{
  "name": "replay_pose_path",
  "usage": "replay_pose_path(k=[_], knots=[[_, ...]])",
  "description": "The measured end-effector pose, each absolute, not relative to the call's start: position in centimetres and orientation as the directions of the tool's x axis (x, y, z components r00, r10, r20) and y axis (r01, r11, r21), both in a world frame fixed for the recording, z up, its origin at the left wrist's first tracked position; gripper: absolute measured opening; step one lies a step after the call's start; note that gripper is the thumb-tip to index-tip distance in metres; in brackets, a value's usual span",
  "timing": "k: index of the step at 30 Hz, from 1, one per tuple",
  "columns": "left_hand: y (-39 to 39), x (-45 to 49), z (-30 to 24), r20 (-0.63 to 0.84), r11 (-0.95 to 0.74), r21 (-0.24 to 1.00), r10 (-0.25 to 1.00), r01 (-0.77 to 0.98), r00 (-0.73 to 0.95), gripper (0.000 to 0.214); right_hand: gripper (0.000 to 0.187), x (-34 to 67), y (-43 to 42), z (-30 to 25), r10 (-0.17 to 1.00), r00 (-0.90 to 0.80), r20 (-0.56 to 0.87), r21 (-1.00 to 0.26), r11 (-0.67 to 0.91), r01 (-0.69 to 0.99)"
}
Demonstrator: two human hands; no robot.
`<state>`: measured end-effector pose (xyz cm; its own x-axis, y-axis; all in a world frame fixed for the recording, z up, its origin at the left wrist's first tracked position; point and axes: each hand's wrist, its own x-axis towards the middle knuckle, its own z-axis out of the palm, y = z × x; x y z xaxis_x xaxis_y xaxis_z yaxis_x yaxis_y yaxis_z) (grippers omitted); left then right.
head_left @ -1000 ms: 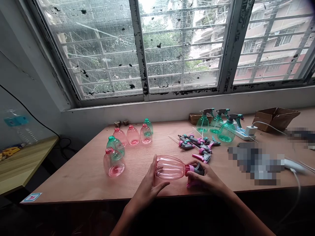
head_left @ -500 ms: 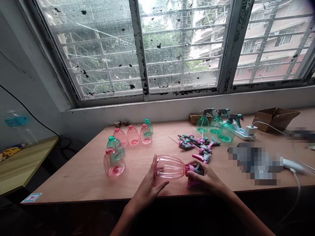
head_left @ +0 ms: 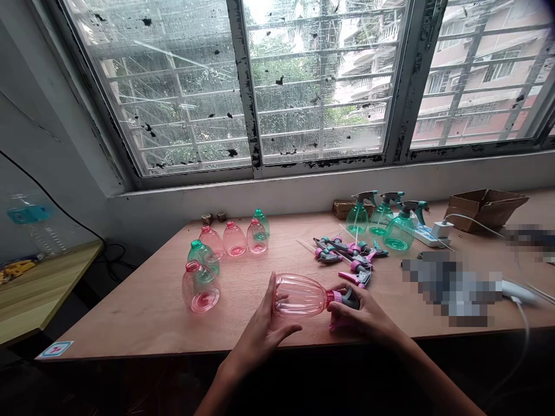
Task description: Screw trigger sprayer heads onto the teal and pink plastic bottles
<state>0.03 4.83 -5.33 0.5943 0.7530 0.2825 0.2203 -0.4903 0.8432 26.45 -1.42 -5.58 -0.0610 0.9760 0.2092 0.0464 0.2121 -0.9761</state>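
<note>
Head view, pink bottle (head_left: 300, 296), long axis nearly level, spray head (head_left: 351, 299) rightward

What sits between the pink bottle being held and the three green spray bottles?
In the head view, a loose heap of spray heads, several pink and grey, lies between the held pink bottle and the green spray bottles.

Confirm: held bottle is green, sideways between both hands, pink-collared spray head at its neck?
Colour is wrong: the head view shows the held bottle is pink. The rest stands: sideways between left hand and right hand, pink-collared spray head at its neck.
</note>
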Motion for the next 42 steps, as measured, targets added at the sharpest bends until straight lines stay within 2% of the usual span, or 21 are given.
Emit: replay_pose_path(k=[3,6,13,19,29,34,42], knots=[[4.77,0.08,-5.1,0.252,-0.45,0.87,0.758,0.203,0.602,0.098,0.033,26.46,-1.39,-5.69,0.976,-0.052,0.21,-0.975,0.213,0.06],[4.67,0.15,-4.84,0.257,-0.47,0.852,0.76,0.232,0.596,0.092,0.034,26.37,-1.35,-5.8,0.98,-0.072,0.188,-0.982,0.188,-0.004],[4.79,-0.01,-5.23,0.27,-0.481,0.85,0.747,0.214,0.607,0.112,0.033,26.25,-1.43,-5.76,0.979,-0.076,0.188,-0.982,0.186,-0.032],[4.76,-0.14,-5.13,0.254,-0.466,0.859,0.749,0.214,0.612,0.089,0.034,26.32,-1.25,-6.02,0.98,-0.077,0.184,-0.982,0.181,-0.053],[4.38,-0.05,-4.61,0.253,-0.489,0.837,0.742,0.244,0.621,0.105,0.034,26.33,-1.48,-5.84,0.978,-0.066,0.196,-0.981,0.195,-0.011],[4.49,0.0,-4.69,0.24,-0.481,0.835,0.754,0.266,0.611,0.096,0.034,26.22,-1.51,-5.64,0.98,-0.07,0.187,-0.982,0.186,-0.016],[4.62,-0.01,-5.03,0.294,-0.532,0.801,0.749,0.273,0.594,0.101,0.035,26.22,-1.45,-5.51,0.979,-0.081,0.186,-0.983,0.184,-0.028]])
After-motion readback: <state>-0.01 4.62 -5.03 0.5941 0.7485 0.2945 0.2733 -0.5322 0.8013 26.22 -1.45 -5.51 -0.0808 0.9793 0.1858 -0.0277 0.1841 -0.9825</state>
